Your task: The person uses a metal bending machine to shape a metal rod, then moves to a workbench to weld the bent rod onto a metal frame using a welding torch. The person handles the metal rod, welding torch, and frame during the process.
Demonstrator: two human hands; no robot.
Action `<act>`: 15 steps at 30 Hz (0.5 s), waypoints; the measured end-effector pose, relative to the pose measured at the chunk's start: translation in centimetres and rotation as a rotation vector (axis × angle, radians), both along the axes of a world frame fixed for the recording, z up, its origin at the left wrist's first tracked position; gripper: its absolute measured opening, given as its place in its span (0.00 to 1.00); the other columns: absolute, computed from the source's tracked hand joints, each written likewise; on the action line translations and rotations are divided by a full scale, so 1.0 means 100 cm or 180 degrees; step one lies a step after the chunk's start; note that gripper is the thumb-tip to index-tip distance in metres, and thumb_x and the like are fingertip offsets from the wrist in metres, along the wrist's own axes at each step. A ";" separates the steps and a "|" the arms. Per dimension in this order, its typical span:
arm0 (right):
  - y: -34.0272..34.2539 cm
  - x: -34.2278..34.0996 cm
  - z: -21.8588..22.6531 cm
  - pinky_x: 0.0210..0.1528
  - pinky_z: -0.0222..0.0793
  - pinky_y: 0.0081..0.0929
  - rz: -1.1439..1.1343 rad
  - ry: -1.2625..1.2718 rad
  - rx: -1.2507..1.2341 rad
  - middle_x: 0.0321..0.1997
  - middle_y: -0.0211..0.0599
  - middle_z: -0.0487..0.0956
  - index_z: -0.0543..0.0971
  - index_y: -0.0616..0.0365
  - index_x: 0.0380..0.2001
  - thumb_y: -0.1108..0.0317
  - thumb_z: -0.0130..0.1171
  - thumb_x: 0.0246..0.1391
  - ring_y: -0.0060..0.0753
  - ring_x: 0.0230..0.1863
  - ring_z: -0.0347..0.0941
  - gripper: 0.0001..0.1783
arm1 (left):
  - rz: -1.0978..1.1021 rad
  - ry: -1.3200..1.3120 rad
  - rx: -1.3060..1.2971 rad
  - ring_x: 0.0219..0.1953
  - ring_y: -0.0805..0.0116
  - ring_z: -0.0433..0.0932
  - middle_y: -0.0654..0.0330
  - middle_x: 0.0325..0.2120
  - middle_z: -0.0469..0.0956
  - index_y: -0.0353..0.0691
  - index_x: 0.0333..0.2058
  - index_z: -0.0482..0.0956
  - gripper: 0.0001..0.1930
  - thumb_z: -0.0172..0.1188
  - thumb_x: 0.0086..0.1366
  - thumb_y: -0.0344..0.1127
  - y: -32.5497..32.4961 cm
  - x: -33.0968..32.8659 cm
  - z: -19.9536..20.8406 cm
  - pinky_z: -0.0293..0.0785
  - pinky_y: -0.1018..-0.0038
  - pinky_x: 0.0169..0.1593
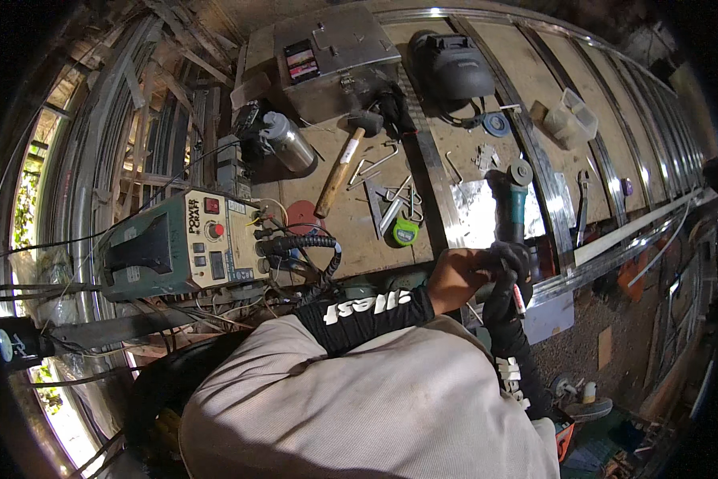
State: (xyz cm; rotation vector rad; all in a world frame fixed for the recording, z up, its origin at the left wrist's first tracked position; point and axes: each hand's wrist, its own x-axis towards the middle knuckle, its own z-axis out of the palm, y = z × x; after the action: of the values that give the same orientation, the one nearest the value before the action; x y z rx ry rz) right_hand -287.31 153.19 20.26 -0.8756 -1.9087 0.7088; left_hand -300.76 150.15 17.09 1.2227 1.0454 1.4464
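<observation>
My bare left hand [457,281] reaches in from a black sleeve, fingers pinched together against my right hand; whatever they hold is hidden. My right hand [509,271], in a dark glove, is closed, with a slim white-and-red marker [519,300] sticking out of it. Just beyond lies a teal angle grinder [518,205], its disc end pointing away from me. The grinder's near end meets the gloved hand, and I cannot tell whether they touch. Beneath the grinder is a shiny metal sheet [477,209].
A hammer [340,172], a green tape measure [405,232] and several bent metal rods lie on the bench. At left stands a green welding machine [175,247] with cables. A metal box [335,68], a steel bottle [288,142], a welding mask [452,72] and a wrench [582,203] are farther off.
</observation>
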 end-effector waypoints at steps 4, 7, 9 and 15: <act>0.003 0.004 0.025 0.55 0.70 0.42 -0.0304 0.0137 0.0150 0.44 0.48 0.79 0.78 0.65 0.46 0.67 0.47 0.69 0.49 0.49 0.76 0.14 | 0.0083 -0.0564 0.0259 0.39 0.73 0.82 0.56 0.37 0.85 0.31 0.39 0.84 0.10 0.64 0.58 0.15 -0.004 -0.013 0.001 0.78 0.75 0.44; 0.002 0.011 0.046 0.52 0.73 0.39 -0.0025 0.0003 0.0211 0.45 0.46 0.82 0.80 0.65 0.48 0.71 0.52 0.66 0.46 0.47 0.79 0.12 | 0.0119 -0.0341 0.0317 0.39 0.73 0.83 0.57 0.39 0.84 0.30 0.41 0.84 0.09 0.66 0.61 0.18 -0.006 -0.019 0.002 0.80 0.76 0.45; -0.001 0.014 0.056 0.52 0.74 0.38 0.0163 -0.0131 0.0145 0.46 0.46 0.83 0.81 0.63 0.49 0.72 0.55 0.64 0.45 0.48 0.80 0.13 | 0.0283 -0.0580 0.0299 0.37 0.73 0.82 0.58 0.35 0.85 0.32 0.41 0.85 0.08 0.67 0.63 0.24 -0.005 -0.021 0.003 0.78 0.75 0.43; -0.009 0.016 0.067 0.55 0.75 0.36 0.0381 -0.0311 -0.0243 0.50 0.46 0.84 0.83 0.60 0.48 0.74 0.61 0.58 0.43 0.52 0.81 0.14 | 0.0428 -0.0352 0.0384 0.36 0.72 0.81 0.59 0.34 0.85 0.34 0.41 0.85 0.09 0.69 0.64 0.30 -0.007 -0.028 0.011 0.76 0.74 0.43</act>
State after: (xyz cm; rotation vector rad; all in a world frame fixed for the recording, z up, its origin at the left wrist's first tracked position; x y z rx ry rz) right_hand -285.75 152.29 26.98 -0.8626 -2.0458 0.8287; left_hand -303.52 149.45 18.17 1.1605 0.9924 1.6827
